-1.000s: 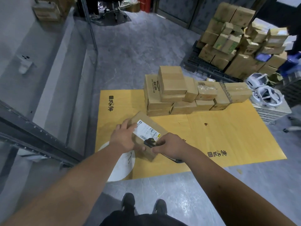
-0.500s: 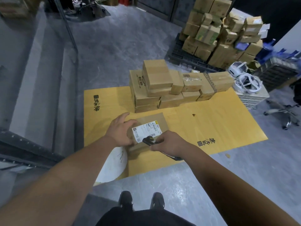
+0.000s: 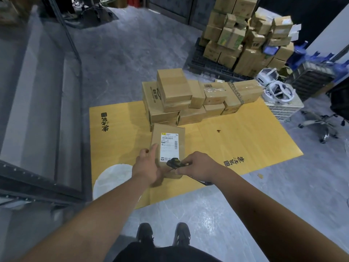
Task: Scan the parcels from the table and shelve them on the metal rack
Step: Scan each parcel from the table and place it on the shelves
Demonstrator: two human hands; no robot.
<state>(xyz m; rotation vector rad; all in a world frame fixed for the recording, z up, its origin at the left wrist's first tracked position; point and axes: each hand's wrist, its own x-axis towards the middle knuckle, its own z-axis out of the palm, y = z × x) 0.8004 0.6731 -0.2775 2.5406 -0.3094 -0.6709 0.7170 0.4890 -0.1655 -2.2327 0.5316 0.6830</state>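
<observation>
Near the front of the yellow table point(image 3: 245, 144), left hand point(image 3: 146, 167) steadies the labelled parcel point(image 3: 167, 146), fingers extended against its side. Right hand point(image 3: 198, 167) grips a black scanner point(image 3: 174, 163) over the label's near end.

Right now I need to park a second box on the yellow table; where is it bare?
The bare room on the yellow table is its right half, between the stacked brown cardboard boxes and the near edge. The left strip is bare too. The labelled parcel and both hands crowd the near middle.
</observation>
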